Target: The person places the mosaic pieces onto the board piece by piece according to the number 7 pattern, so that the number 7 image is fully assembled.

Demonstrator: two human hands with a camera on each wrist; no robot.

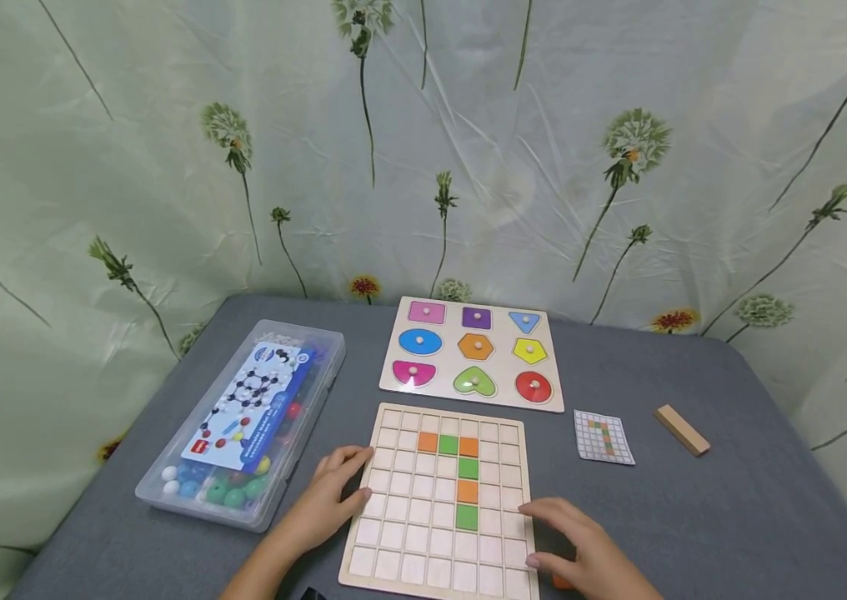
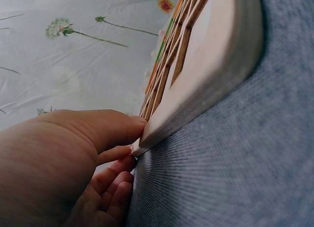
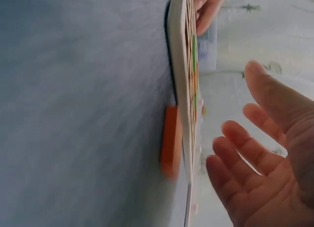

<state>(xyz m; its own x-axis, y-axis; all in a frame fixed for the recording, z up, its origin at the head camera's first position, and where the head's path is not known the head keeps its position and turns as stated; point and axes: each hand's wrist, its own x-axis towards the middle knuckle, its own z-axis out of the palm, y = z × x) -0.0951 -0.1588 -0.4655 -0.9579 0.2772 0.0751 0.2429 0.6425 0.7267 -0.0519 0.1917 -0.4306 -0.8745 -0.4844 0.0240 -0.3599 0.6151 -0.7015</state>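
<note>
A wooden grid board (image 1: pixel 401 533) lies flat on the table. Several orange and green square tiles (image 1: pixel 468 469) sit in it, forming a short row at the top and a column running down from the row's right end. My left hand (image 1: pixel 329 500) rests against the board's left edge, thumb and forefinger touching the rim; the left wrist view shows the thumb tip (image 2: pixel 140 124) at that edge. Over the right edge, my right hand (image 1: pixel 581 546) hovers with spread fingers and nothing in them. Beside that edge lies an orange block (image 3: pixel 171 138), mostly covered by the right hand in the head view.
A small printed pattern card (image 1: pixel 603 437) and a plain wooden block (image 1: pixel 682 430) lie to the right. Behind the board is a knobbed shape puzzle (image 1: pixel 446 379). At left stands a clear plastic case (image 1: pixel 281 492) of coloured balls. A floral curtain (image 1: pixel 506 167) hangs behind the table.
</note>
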